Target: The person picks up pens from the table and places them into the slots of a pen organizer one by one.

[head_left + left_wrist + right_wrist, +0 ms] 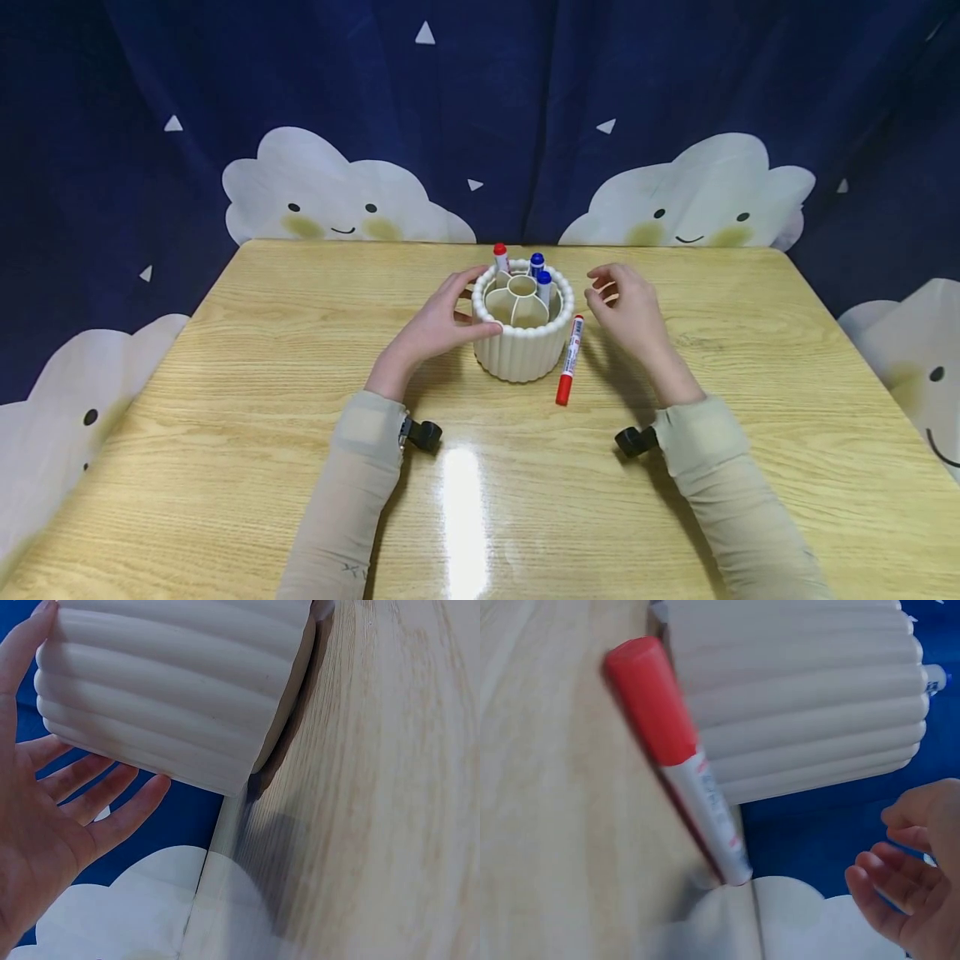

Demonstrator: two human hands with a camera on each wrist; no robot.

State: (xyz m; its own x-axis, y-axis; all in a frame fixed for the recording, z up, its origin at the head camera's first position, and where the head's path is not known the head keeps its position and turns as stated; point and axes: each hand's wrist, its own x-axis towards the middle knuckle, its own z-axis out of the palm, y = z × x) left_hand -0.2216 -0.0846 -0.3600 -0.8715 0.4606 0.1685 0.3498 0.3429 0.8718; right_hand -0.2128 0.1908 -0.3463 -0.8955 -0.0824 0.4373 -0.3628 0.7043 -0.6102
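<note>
Left hand (442,321) cupped holder (523,350), fingers relaxed | right hand (626,308) empty, loosely curled | red marker (569,360) lay lengthwise nearer right hand, just left of it.

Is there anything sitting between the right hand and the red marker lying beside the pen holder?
Nothing visible. The right hand hovers empty, fingers loosely curled, just right of the red marker, which lies on the table against the ribbed white pen holder. Bare wood separates them. The left hand rests on the holder's far side.
</note>
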